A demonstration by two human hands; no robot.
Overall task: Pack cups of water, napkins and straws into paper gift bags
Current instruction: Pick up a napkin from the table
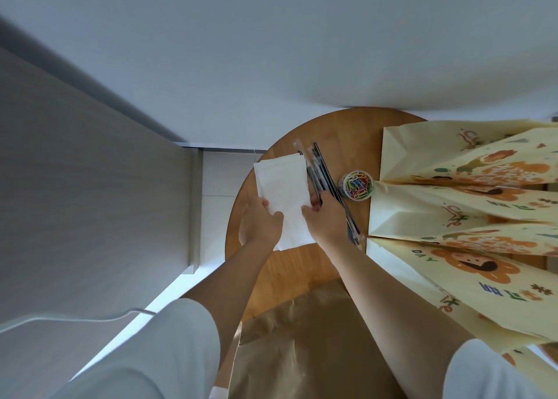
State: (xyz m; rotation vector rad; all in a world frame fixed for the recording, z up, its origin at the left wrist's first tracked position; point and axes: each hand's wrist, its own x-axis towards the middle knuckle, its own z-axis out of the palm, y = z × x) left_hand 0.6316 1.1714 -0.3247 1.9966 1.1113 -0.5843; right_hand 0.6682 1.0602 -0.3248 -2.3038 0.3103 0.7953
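Round wooden surface (347, 132), person standing over it. Landmark: jar of paper clips (357, 184), near the middle. Left of the jar lie the straws (320, 169), dark, in clear sleeves, bundled in a loose diagonal line; left of those again, touching them, the napkins (283, 175), a white folded stack reaching the surface's edge. Right of the jar, gift bags (422, 151) lie flat and fanned, bottoms toward the jar, likely laid out so each can be opened and filled in turn. Sheet of brown paper (302, 353) on the near side of the jar, under the forearms. No cup of water shows. Both hands are on the napkins' near end. Left hand (259, 226): grip closed, thumb on top of the stack, fingers hidden beneath, a pinch. Right hand (324, 217): thumb on the stack's right edge, fingers curled in close; reads as a pinch on the same napkins, though whether the fingertips also touch the straws cannot be told. Two-handed hold probably serves to peel or square off one napkin from the stack before bagging.
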